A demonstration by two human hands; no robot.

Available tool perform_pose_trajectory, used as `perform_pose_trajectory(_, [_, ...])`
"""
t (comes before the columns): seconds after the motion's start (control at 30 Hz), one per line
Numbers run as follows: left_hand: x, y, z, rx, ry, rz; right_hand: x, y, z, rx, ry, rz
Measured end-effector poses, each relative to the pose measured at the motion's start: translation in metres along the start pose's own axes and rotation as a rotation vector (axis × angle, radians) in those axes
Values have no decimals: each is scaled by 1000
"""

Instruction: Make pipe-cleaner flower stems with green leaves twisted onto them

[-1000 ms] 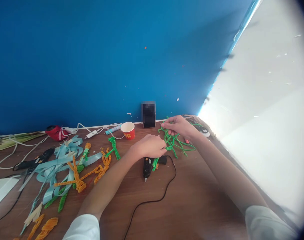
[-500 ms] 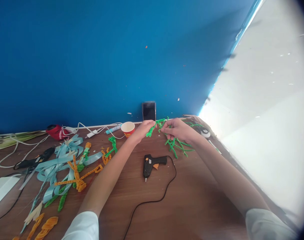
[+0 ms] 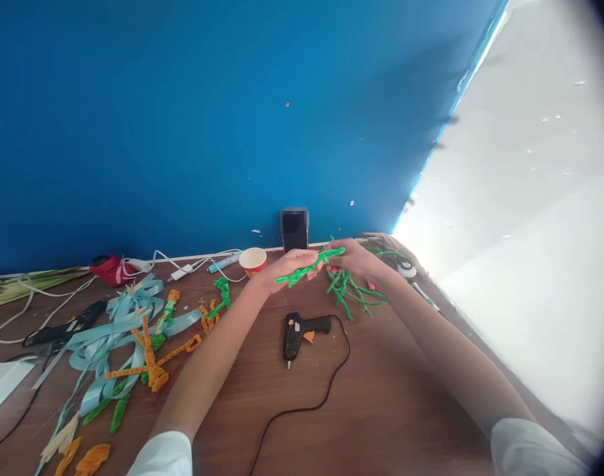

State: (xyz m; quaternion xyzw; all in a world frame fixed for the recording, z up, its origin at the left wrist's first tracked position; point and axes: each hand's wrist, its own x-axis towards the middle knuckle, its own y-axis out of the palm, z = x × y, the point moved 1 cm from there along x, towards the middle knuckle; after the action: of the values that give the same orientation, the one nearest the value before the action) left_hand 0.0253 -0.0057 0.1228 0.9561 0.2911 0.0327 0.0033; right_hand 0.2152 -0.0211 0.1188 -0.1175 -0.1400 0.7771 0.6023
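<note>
Fuzzy green pipe cleaners, twisted together, stretch between my two hands above the far part of the table. My left hand is closed on them, thumb on top, with loose ends sticking out over the palm. At their right end, my right hand has its fingers curled and pinched on the twist; its fingertips are partly hidden. Loose green pipe cleaners lie in a tangle just below my right hand. A black glue gun rests on the table nearer to me, nozzle towards me.
A paper cup and a phone stand by the blue wall. On the left lie light-blue ribbon, an orange pipe-cleaner figure and a second glue gun. A black cord runs towards the front edge.
The green piece has turned: its loose ends now point left across my left palm, and its twist shows beside my right fingers. My hands have come closer together.
</note>
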Motion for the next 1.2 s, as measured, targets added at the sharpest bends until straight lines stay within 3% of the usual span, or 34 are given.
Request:
perform_pose_trajectory(0.13, [-3,9,-4,268,-84,150,5,-2,-7,6,-76,-84])
perform_pose_trajectory(0.23, [-3,15,0,511,-134,179,4,-1,-6,-5,-117,-126])
perform_pose_trajectory(0.37, [1,18,11,730,-194,86,-2,5,5,-22,-187,-164])
perform_pose_trajectory(0.53, [5,10,19,848,-281,-151,-13,15,20,-98,-248,-198])
perform_pose_trajectory(0.7, [3,-3,18,736,-227,-326,-25,20,32,-272,-291,-280])
perform_pose_trajectory(0.93, [3,-14,13,530,-45,-535,-36,21,39,-421,-308,-375])
perform_pose_trajectory(1.03, [5,-15,10,283,17,-537,-33,17,36,-421,-277,-386])
perform_pose_trajectory(1.2, [9,-9,11,16,123,-461,-18,16,23,-248,-175,-267])
